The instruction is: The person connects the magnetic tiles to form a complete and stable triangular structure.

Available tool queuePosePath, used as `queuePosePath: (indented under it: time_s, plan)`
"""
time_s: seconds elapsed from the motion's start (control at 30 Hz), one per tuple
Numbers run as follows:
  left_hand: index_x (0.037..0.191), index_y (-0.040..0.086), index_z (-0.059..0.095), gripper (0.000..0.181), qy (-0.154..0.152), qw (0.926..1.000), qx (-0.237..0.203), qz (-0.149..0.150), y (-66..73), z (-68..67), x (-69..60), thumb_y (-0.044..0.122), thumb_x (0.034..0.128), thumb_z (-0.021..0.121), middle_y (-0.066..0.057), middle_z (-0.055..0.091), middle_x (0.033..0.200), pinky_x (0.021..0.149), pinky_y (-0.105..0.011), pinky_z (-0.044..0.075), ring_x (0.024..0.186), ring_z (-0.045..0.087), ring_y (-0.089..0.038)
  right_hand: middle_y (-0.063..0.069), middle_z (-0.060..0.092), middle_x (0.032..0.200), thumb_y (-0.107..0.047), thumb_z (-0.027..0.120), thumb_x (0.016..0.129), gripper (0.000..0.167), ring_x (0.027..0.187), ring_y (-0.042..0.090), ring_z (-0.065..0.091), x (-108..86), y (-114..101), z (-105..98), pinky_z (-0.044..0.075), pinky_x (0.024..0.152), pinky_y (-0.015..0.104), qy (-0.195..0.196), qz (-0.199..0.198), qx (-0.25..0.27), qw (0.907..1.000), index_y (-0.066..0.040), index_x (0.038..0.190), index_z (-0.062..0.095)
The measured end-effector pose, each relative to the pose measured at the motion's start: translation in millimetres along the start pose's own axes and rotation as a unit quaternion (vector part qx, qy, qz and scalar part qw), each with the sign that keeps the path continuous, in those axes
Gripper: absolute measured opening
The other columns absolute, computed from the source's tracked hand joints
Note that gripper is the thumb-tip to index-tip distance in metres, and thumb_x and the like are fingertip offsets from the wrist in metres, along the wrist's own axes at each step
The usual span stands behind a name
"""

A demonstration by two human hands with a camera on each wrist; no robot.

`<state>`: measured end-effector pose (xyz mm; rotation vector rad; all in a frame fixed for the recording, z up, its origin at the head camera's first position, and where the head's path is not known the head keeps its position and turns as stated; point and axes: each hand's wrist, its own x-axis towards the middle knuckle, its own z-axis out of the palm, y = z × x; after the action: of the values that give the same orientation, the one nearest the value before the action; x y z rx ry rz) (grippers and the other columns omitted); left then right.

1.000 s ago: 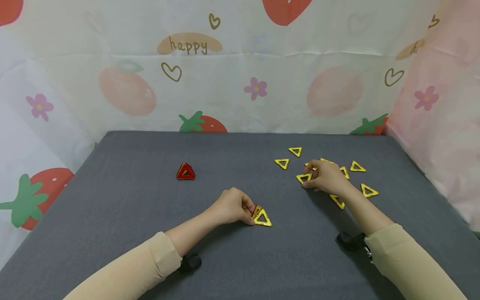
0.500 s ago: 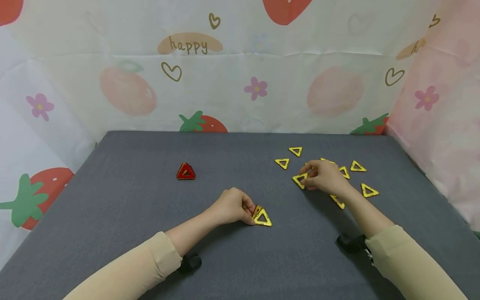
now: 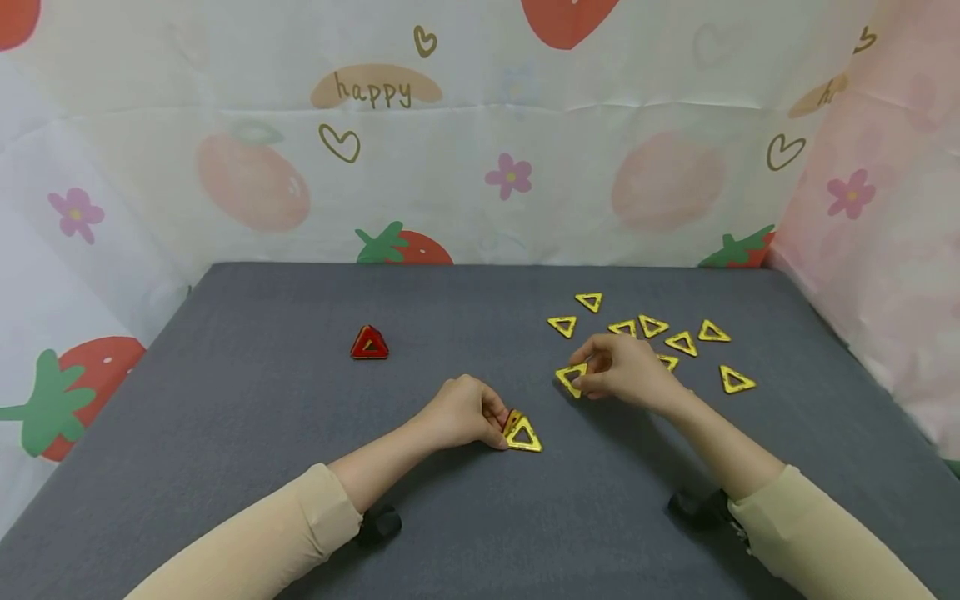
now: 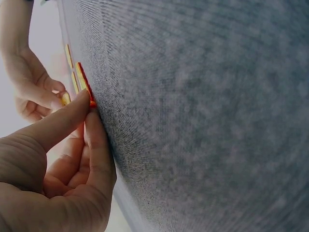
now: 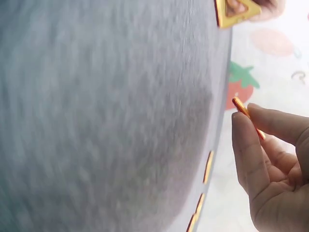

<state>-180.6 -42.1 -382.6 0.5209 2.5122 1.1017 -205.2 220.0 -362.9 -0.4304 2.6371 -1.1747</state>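
The right hand pinches a yellow triangle by its right side between thumb and fingertips; the triangle juts leftward out of that grip, a flat edge facing away from the person and a corner aimed back toward the person; it has no clear long axis, and it appears raised just off the table, with a shadow beside it.

The left hand pinches with thumb and forefinger at the left side of two adjoining pieces; the front yellow piece leans upright just right of those fingertips, its base edge down and its apex up; the orange-yellow piece stands behind it, partly covered by the fingers.

The relation that matters, by judgement, is the gap between the two grips: from the right grip the adjoining pieces lie to the left and nearer the person, apart from the held triangle; the left hand is the nearer one to them, touching.

Beyond and to the right of the right grip lie loose yellow triangles; well beyond the left grip, to its left, stands a red triangular piece.
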Motion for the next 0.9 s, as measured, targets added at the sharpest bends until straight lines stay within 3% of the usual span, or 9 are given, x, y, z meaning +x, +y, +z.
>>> queuePosePath:
  time_s: [0.47,0.9]
  plan:
    - [0.088,0.006,0.077,0.022,-0.006,1.0,-0.002,-0.001,-1.1,-0.2,0.5,0.007,0.0695,0.088,-0.005,0.076,0.078,0.058,-0.018,0.048,0.062,0.063,-0.006,0.01,0.071,0.083,-0.013,0.077,0.085,0.024,0.071,0.016,0.07,-8.8,-12.0,20.8,0.06,0.067,0.031,-0.037,-0.009,0.015,0.9992,-0.007,0.107,0.069]
    - [0.087,0.004,0.077,0.021,-0.005,0.9999,-0.009,0.006,-0.5,0.2,0.1,0.005,0.0694,0.088,-0.006,0.076,0.076,0.057,-0.018,0.049,0.061,0.063,-0.005,0.007,0.07,0.079,-0.011,0.076,0.085,0.02,0.066,0.013,0.068,-10.6,-16.5,33.9,0.058,0.062,0.03,-0.053,-0.017,-0.005,0.9985,-0.007,0.104,0.069]
